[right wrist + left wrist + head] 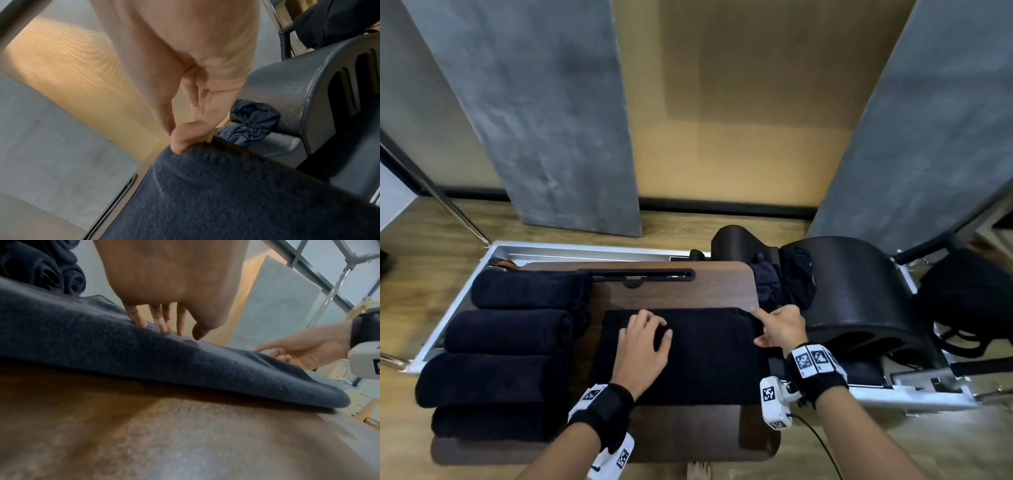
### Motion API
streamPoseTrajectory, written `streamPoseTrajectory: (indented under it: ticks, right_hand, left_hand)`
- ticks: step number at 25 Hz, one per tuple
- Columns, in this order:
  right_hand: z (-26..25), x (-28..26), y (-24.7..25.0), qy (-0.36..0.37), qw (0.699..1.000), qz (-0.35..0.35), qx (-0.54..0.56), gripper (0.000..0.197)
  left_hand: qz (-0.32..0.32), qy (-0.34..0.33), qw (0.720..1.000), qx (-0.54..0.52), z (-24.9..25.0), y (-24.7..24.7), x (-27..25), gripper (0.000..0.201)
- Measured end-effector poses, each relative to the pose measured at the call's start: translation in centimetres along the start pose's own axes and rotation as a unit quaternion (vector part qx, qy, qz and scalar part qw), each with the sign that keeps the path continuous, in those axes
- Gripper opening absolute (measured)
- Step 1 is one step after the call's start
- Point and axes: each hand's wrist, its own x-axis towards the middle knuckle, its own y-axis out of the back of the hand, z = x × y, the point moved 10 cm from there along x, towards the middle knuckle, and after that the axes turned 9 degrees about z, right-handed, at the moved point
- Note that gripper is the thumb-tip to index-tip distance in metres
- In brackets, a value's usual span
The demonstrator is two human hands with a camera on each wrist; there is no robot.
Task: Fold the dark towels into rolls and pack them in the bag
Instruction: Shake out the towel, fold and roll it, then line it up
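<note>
Rolls (506, 332), four, were already stacked; a flat towel (698, 356) was pressed by the spread left hand (643, 349), its corner touched by the extended right hand (779, 329); bag (969, 301) unpacked.

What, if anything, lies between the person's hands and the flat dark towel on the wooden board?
Nothing visible does. The left hand already rests fingers-down on the flat towel, and the right hand touches its far right corner at the edge of the wooden board. The rolled towels lie clear to the left.
</note>
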Motion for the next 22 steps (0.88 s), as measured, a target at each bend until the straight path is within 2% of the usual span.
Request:
streamPoseTrajectory:
  ticks: [2, 3, 4, 6, 9, 12, 14, 16, 18, 20, 22]
  right_hand:
    - [-0.3, 0.0, -0.3, 0.028, 0.998, -0.007, -0.055, 0.046]
    - [-0.5, 0.0, -0.4, 0.047, 0.996, -0.010, -0.072, 0.043]
    - [-0.5, 0.1, -0.6, 0.054, 0.996, -0.007, -0.064, 0.036]
    - [-0.1, 0.4, -0.4, 0.031, 0.999, 0.005, 0.021, 0.024]
    - [0.9, 0.7, -0.3, -0.037, 0.987, 0.010, 0.153, 0.018]
    - [2.0, 0.6, -0.8, -0.094, 0.978, 0.010, 0.188, 0.027]
    - [2.3, 0.6, -1.0, -0.100, 0.978, 0.011, 0.180, 0.027]
    - [2.2, 0.7, -1.0, -0.096, 0.975, 0.009, 0.199, 0.018]
    - [2.3, 1.0, -0.4, -0.096, 0.960, 0.027, 0.262, 0.024]
    - [2.4, 1.5, 1.0, -0.096, 0.932, 0.070, 0.343, 0.028]
    - [2.2, 1.6, 2.0, -0.076, 0.925, 0.097, 0.359, 0.025]
  left_hand:
    - [-0.039, -0.020, 0.998, 0.046, -0.1, -1.5, -0.6, 0.039]
    - [-0.053, -0.027, 0.996, 0.066, -0.3, -2.1, -0.9, 0.050]
    - [-0.073, -0.031, 0.994, 0.081, -0.5, -2.7, -1.3, 0.060]
    - [-0.109, -0.043, 0.987, 0.106, -0.9, -3.9, -2.1, 0.072]
    - [-0.138, -0.052, 0.981, 0.129, -1.3, -4.6, -2.1, 0.075]
    - [-0.143, -0.060, 0.979, 0.135, -1.2, -4.5, -2.1, 0.075]
    - [-0.149, -0.061, 0.976, 0.145, -1.3, -4.6, -2.3, 0.075]
    - [-0.149, -0.064, 0.976, 0.148, -1.3, -4.6, -2.4, 0.076]
    - [-0.150, -0.062, 0.976, 0.143, -1.3, -4.6, -2.3, 0.076]
    - [-0.152, -0.063, 0.976, 0.142, -1.2, -4.6, -2.4, 0.075]
    - [-0.152, -0.062, 0.976, 0.141, -1.2, -4.5, -2.4, 0.075]
